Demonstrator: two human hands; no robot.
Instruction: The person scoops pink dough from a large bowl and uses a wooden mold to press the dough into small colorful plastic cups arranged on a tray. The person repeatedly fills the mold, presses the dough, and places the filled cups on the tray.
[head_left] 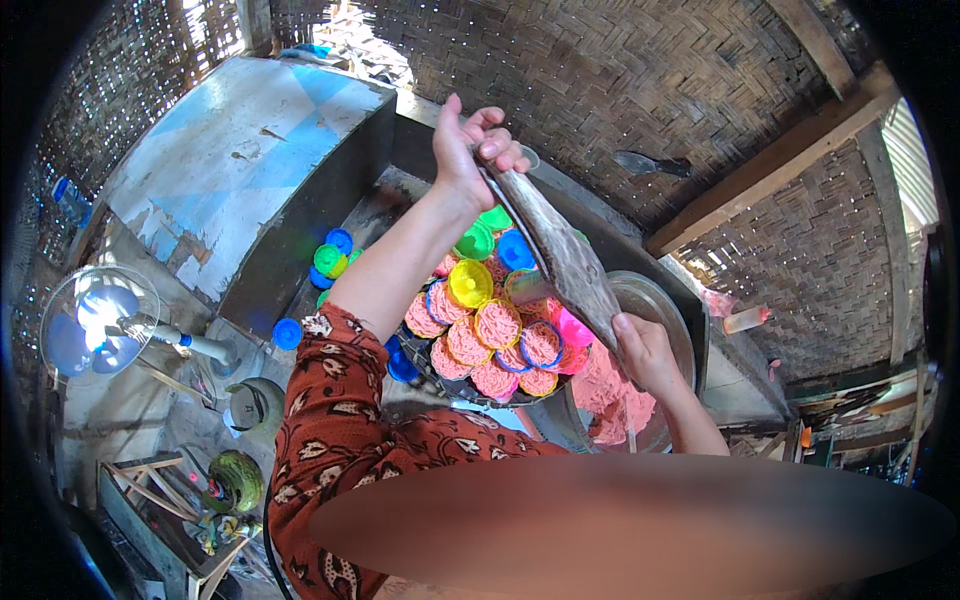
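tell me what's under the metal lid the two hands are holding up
Under the tilted lid, held by the left hand and right hand, sits a tray of small colourful cups filled with pink paste. The lid hides the cups on the tray's far right.

Perhaps rustic food workshop: woven-bamboo walls (620, 90)

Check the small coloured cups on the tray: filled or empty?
Mostly filled: pink noodle-like nests sit in the coloured cups on the tray; a few yellow, green and blue look empty.
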